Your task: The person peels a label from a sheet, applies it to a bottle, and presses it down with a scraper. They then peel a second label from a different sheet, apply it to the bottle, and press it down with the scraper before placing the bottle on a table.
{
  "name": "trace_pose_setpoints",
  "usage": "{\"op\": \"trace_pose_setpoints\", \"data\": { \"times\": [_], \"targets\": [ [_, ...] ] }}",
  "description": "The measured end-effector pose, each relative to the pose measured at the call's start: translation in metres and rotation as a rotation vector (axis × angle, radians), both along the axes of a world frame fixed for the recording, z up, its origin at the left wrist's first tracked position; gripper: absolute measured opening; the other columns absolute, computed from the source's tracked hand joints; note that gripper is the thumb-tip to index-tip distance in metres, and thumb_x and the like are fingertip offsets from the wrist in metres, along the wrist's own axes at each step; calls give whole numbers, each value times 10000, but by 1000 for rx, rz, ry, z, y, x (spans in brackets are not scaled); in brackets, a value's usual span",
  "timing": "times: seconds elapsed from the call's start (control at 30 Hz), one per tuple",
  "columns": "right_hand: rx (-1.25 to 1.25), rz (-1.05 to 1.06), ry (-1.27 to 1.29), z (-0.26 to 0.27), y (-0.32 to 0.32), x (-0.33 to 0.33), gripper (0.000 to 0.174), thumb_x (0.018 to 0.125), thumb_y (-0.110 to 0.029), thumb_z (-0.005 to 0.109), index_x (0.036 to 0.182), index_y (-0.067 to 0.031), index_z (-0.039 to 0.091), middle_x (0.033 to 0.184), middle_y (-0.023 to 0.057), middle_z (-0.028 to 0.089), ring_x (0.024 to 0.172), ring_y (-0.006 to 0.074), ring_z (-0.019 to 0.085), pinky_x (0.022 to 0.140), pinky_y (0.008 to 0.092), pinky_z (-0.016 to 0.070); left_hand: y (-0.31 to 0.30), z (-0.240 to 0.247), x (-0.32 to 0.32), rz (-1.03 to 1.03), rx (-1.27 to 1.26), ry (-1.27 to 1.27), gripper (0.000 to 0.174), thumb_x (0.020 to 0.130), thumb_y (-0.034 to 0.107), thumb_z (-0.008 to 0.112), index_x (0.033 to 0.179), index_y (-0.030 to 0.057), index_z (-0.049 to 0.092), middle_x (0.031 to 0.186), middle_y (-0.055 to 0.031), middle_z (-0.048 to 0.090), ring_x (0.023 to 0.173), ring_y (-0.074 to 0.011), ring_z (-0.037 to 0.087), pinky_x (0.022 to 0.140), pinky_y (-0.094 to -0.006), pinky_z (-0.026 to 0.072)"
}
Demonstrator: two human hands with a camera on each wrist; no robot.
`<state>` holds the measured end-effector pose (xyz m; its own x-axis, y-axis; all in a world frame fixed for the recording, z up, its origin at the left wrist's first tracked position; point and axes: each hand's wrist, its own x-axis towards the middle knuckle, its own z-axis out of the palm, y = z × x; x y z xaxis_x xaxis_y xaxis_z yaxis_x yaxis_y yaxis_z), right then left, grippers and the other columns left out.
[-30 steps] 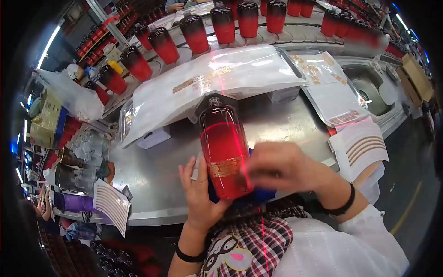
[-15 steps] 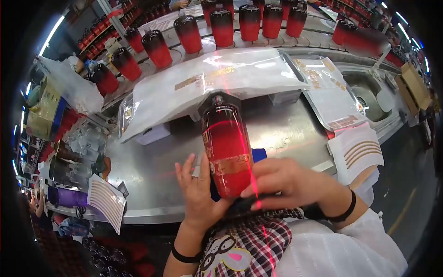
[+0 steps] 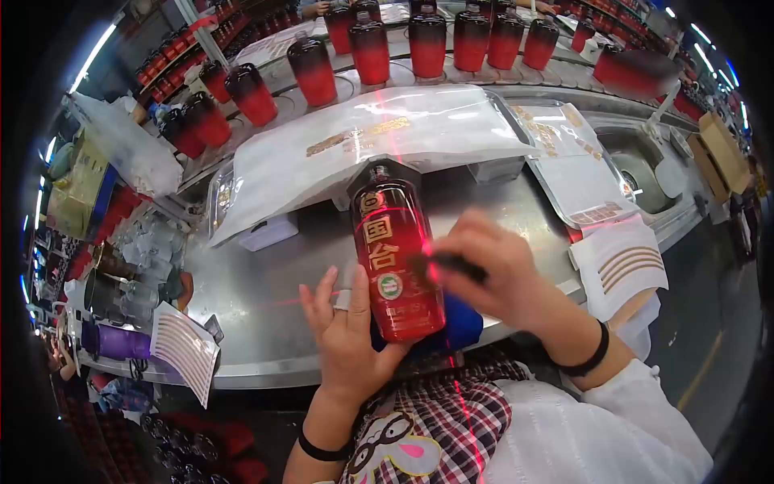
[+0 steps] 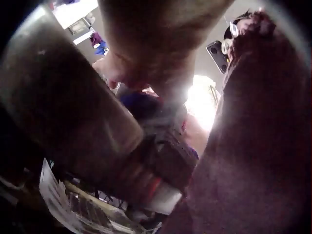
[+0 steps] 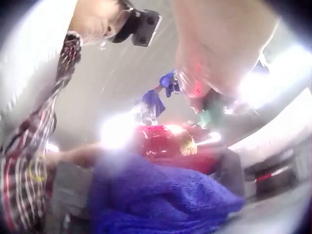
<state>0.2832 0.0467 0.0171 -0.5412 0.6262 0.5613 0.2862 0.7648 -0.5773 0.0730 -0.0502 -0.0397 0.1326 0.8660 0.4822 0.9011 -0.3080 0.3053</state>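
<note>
Bottle (image 3: 403,254), glossy red, dark-shouldered, gold-lettered, left hand (image 3: 348,343) spread alongside, right hand (image 3: 498,270) pinching black tool (image 3: 461,267)

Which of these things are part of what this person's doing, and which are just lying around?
Seemingly in use:
decorated red bottle, beside the left hand
dark tool, held in the right hand
blue cloth, by the bottle's base

Apparently just lying about:
purple container, left
cardboard box, far right

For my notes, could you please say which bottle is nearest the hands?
The bottle with gold lettering, between left hand and right hand; the bottles behind show none.
</note>
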Motion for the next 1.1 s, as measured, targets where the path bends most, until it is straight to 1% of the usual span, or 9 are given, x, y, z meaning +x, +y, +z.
{"op": "trace_pose_setpoints", "data": {
  "times": [0.07, 0.2, 0.33, 0.47, 0.6, 0.73, 0.87, 1.0, 1.1],
  "targets": [
    [-273, 250, -23, 1, -4, 3, 191, 829, -66, 717, 996, -11, 642, 873, 133, 594, 804, 329, 606, 676, 389, 486, -1, 2, 1, -1, 43, 69, 999, 761, 510, 766, 1463, -65, 349, 1319, -203, 564, 1345, -419, 379, 1150, -612, 134],
    [221, -317, 26, -17, 27, -3, 255, 749, -72, 754, 976, -36, 643, 832, 113, 552, 757, 300, 570, 681, 388, 456, 5, -19, 5, -7, 22, -179, 1006, 748, 527, 767, 1457, -62, 363, 1293, -203, 577, 1344, -414, 383, 1150, -617, 130],
    [148, 312, -38, 3, -18, -10, 407, 725, -33, 779, 1116, -86, 676, 918, 91, 611, 715, 245, 592, 602, 337, 475, 6, -13, 1, 15, -45, -102, 1006, 745, 531, 767, 1455, -60, 368, 1263, -202, 594, 1343, -414, 385, 1148, -615, 137],
    [99, -82, 15, -3, -1, -7, 347, 662, -50, 767, 990, -75, 658, 818, 92, 547, 759, 297, 579, 625, 398, 472, 3, -3, 3, 10, 7, -48, 992, 743, 523, 768, 1445, -61, 381, 1248, -203, 603, 1341, -418, 385, 1138, -630, 143],
    [55, 389, -4, 3, -23, -11, 402, 659, -41, 767, 1040, -63, 639, 879, 123, 556, 784, 313, 586, 656, 377, 487, 5, -23, 1, -4, 5, -167, 987, 731, 513, 781, 1433, -65, 397, 1245, -205, 599, 1339, -417, 389, 1131, -641, 150],
    [-3, 110, -11, 1, -14, -5, 395, 657, -28, 758, 1032, -84, 648, 891, 125, 555, 812, 322, 592, 692, 407, 500, 2, -14, 1, 10, -78, -122, 998, 730, 523, 775, 1434, -71, 392, 1315, -213, 549, 1341, -417, 388, 1133, -635, 155],
    [-81, 454, 52, -1, -28, -9, 378, 671, -22, 752, 1031, -65, 646, 847, 99, 548, 758, 316, 588, 672, 406, 494, 2, -9, -5, 6, -13, 15, 1019, 726, 546, 765, 1441, -69, 380, 1381, -214, 494, 1342, -421, 384, 1133, -636, 153],
    [151, -132, -53, -4, -12, -4, 405, 705, -24, 799, 1092, -74, 692, 867, 93, 592, 772, 251, 616, 668, 361, 508, 6, -24, 3, 2, -21, -191, 982, 730, 523, 770, 1429, -65, 410, 1307, -207, 552, 1342, -411, 389, 1138, -641, 143],
    [56, 301, -29, -1, -26, -9, 395, 717, -29, 797, 1095, -67, 689, 863, 93, 590, 734, 239, 610, 612, 332, 501, 3, -22, -1, 2, -76, -133, 966, 745, 530, 759, 1425, -65, 417, 1318, -209, 548, 1342, -400, 393, 1139, -640, 140]
  ]
}}
